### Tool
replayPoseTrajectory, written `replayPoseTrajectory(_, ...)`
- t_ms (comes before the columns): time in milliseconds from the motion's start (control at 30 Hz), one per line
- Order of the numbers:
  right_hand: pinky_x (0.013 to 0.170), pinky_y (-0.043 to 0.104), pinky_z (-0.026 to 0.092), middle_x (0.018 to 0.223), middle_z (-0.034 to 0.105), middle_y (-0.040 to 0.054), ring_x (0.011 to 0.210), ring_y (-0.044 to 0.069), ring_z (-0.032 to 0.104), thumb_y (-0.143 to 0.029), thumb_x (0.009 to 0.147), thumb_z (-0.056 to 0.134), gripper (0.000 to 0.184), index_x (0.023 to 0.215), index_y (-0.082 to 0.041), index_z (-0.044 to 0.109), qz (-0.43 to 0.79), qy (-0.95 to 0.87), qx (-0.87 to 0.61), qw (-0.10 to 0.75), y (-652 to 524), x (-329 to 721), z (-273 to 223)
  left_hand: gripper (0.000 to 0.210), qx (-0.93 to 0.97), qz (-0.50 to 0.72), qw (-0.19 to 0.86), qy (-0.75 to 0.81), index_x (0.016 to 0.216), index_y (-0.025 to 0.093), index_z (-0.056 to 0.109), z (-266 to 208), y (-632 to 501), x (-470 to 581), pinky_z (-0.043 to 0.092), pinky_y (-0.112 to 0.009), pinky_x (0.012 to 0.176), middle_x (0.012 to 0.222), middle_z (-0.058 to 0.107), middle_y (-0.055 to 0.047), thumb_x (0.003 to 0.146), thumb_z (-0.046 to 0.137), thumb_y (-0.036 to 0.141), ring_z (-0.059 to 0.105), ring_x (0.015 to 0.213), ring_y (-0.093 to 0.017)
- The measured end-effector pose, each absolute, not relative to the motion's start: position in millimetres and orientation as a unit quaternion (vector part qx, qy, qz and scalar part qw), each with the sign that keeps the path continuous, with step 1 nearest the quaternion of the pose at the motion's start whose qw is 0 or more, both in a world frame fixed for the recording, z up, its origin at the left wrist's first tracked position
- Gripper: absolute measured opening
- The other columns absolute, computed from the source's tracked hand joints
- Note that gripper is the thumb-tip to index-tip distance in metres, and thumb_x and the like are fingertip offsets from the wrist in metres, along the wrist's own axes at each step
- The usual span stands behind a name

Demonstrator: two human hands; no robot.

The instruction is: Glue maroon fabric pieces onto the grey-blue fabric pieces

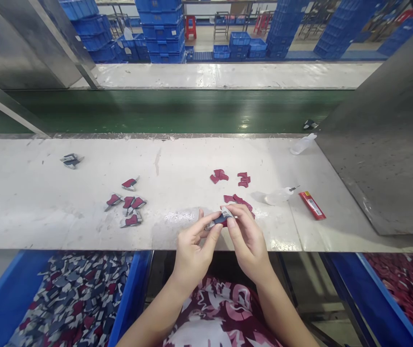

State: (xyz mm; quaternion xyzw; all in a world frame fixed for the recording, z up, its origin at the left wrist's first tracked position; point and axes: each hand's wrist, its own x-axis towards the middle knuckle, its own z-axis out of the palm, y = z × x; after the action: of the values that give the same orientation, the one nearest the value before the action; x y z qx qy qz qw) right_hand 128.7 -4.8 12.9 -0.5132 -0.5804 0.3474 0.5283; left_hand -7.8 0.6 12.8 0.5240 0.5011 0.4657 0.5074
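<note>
Between both hands, just above the table's front edge, is a small moulded piece (221, 219) in dark blue, light grey and dark red. My left hand (196, 243) pinches its left end between thumb and fingers. The right end is gripped by my right hand (248, 238), thumb in front and fingers behind. Directly behind the right fingers lie dark red flat pieces (240, 198), partly hidden. Two more small clusters of red pieces (219, 176) (243, 179) rest farther back. To the left sit several red-and-grey assembled pieces (133, 220).
A squeeze bottle with a thin tip (279, 195) lies at right, beside a red packet (312, 205). Another white bottle (303, 144) lies behind. Grey-blue pieces (71, 160) sit far left. A green conveyor (177, 111) runs beyond the table. Blue bins (129, 294) (391, 289) flank me below.
</note>
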Motion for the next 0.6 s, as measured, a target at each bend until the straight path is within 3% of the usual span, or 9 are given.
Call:
replayPoseTrajectory(300,0.093,0.033,0.052,0.12,0.061,0.0067,0.114,0.021,0.06,-0.031,0.099,0.052,0.029,0.127,-0.029,0.062,0.354,-0.582,-0.523,0.512,-3.6,129.0,8.0,0.029,0.513,0.475,0.507,0.505,0.115,0.02,0.075,8.4,0.6,-6.0,0.063,-0.028,0.089,0.118,0.076,-0.007,0.091,0.068,0.034,0.075,0.101,-0.023)
replayPoseTrajectory(500,0.082,0.031,0.054,0.097,0.064,0.0041,0.093,0.017,0.063,-0.032,0.095,0.06,0.02,0.112,-0.026,0.07,0.357,-0.539,-0.529,0.55,-0.4,129.2,4.3,0.024,0.54,0.493,0.478,0.487,0.114,0.021,0.072,7.7,-1.1,-4.9,0.063,-0.027,0.086,0.115,0.077,-0.006,0.092,0.066,0.03,0.073,0.108,-0.022)
replayPoseTrajectory(600,0.081,0.03,0.054,0.096,0.065,0.0036,0.092,0.017,0.065,-0.035,0.093,0.064,0.018,0.107,-0.025,0.071,0.403,-0.498,-0.521,0.563,1.8,128.1,1.3,0.021,0.57,0.484,0.46,0.479,0.111,0.022,0.072,5.2,1.9,-8.3,0.063,-0.029,0.087,0.111,0.077,-0.005,0.093,0.065,0.028,0.074,0.105,-0.021)
